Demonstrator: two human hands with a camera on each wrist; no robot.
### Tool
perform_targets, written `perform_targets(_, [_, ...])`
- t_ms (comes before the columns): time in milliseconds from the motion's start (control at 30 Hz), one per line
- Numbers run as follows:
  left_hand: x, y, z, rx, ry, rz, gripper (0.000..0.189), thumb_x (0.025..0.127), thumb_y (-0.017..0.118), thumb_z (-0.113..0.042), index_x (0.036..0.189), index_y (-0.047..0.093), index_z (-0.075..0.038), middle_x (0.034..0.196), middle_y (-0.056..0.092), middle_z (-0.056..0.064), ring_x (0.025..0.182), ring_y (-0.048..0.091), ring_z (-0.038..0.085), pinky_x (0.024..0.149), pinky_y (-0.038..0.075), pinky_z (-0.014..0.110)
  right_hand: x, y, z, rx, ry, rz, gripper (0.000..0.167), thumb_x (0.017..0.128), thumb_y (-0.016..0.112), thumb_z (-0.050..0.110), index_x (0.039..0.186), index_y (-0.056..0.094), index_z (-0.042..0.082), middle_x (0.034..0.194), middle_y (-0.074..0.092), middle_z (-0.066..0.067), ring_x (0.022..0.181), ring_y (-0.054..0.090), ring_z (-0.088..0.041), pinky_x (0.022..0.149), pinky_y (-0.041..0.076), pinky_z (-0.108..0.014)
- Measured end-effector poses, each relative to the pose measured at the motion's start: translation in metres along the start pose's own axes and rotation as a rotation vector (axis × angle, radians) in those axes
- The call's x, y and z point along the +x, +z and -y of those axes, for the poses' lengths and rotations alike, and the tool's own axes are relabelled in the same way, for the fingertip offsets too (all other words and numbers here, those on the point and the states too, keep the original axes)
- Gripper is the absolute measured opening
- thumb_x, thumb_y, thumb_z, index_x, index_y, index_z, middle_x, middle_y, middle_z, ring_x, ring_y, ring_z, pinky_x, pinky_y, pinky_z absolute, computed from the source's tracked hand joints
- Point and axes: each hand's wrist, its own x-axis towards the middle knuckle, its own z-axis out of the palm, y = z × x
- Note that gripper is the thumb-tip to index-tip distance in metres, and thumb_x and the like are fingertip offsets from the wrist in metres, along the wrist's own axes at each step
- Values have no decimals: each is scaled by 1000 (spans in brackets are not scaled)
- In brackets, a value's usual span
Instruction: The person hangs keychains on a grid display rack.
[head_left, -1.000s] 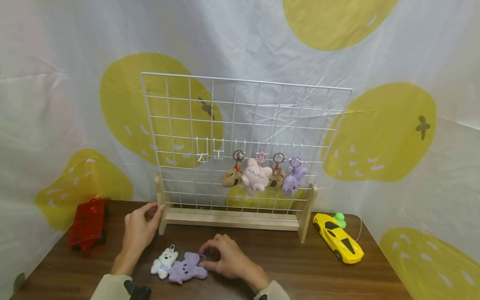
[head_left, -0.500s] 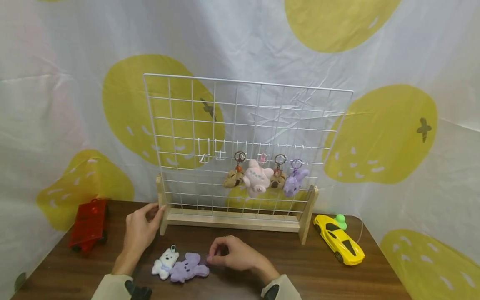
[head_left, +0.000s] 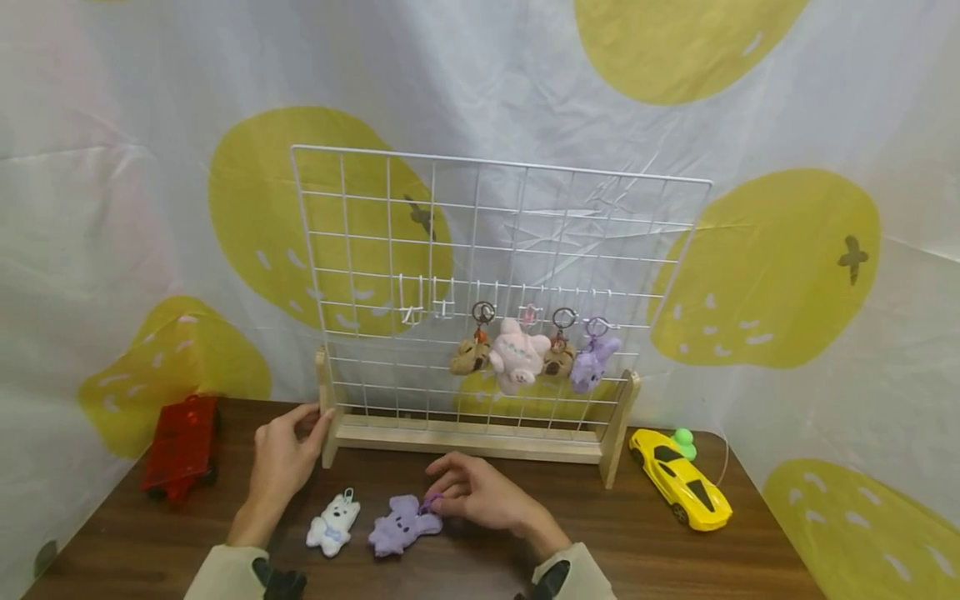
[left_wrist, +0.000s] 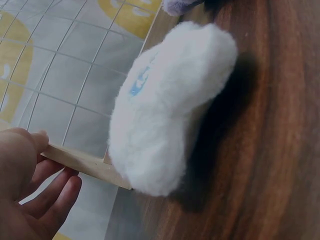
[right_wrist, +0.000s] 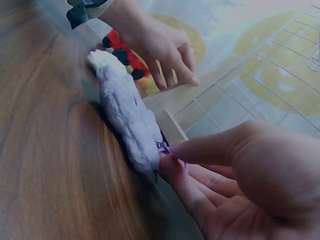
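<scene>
Head: purple plush bunny (head_left: 397,531) lies on the dark brown wood-grain counter (head_left: 450,575); it has shifted right, now apart from the small white plush animal (head_left: 330,529) it touched half a second ago; right hand (head_left: 480,496) has its grip pinching the bunny's thin purple ring (head_left: 430,502); judged free to handle singly; left hand (head_left: 283,450) pinches the pale wooden upright (head_left: 326,383) of the white wire grid rack (head_left: 502,158). Left wrist: thumb and fingers either side of that upright; white plush near. Right wrist: ring between thumb and finger; bunny just beside.
</scene>
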Motion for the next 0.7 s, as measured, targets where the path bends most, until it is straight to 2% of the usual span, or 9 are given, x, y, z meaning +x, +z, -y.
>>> perform_targets(67, [0, 0, 0, -2, 1, -1, 19, 99, 81, -23, 108, 84, -7, 88, 85, 8, 76, 78, 18, 68, 59, 30, -1, -3, 0, -10, 7, 3, 45, 96, 79, 1, 139, 62, -2, 121, 78, -21, 106, 78, -20, 87, 61, -21])
perform_targets(167, [1, 1, 1, -1, -1, -1, 19, 99, 81, -23, 108, 84, -6, 88, 85, 8, 76, 77, 17, 68, 58, 27, -1, -6, -2, -54, 17, -8, 35, 96, 80, 3, 129, 71, -2, 118, 80, -18, 103, 80, -19, 84, 61, -20])
perform_targets(300, [0, 1, 2, 6, -4, -2, 20, 99, 82, -24, 108, 84, -6, 89, 85, 8, 75, 77, 16, 66, 53, 16, -1, -8, -5, -212, -8, -35, 14, 96, 81, 8, 110, 83, 8, 107, 84, -6, 94, 78, -9, 79, 59, -19])
perform_targets(400, [0, 1, 2, 7, -7, -4, 19, 98, 82, -23, 108, 84, -6, 88, 85, 8, 75, 76, 15, 66, 46, 7, -1, -10, -6, -343, -62, -57, 9, 99, 79, 16, 105, 85, 17, 103, 84, 6, 95, 74, -1, 86, 57, -21])
perform_targets(467, [0, 2, 2, 7, -8, -5, 19, 98, 82, -23, 108, 84, -6, 88, 85, 8, 75, 76, 15, 66, 44, 5, -1, -12, -6, -387, -95, -69, 9, 101, 77, 21, 104, 85, 20, 102, 83, 9, 97, 72, 1, 91, 56, -23])
perform_targets(533, [0, 2, 2, 6, -8, -5, 19, 99, 82, -23, 108, 84, -6, 88, 85, 8, 75, 76, 15, 66, 45, 6, -1, -13, -6, -367, -101, -73, 11, 104, 74, 23, 105, 83, 18, 101, 82, 6, 93, 71, 0, 89, 58, -25])
perform_targets(700, [0, 1, 1, 8, -2, -5, 19, 99, 82, -23, 108, 84, -6, 88, 84, 8, 74, 76, 15, 66, 53, 18, -1, -14, -4, -140, -60, -60, 14, 106, 69, 14, 108, 76, 2, 100, 79, -13, 79, 71, -8, 72, 65, -30])
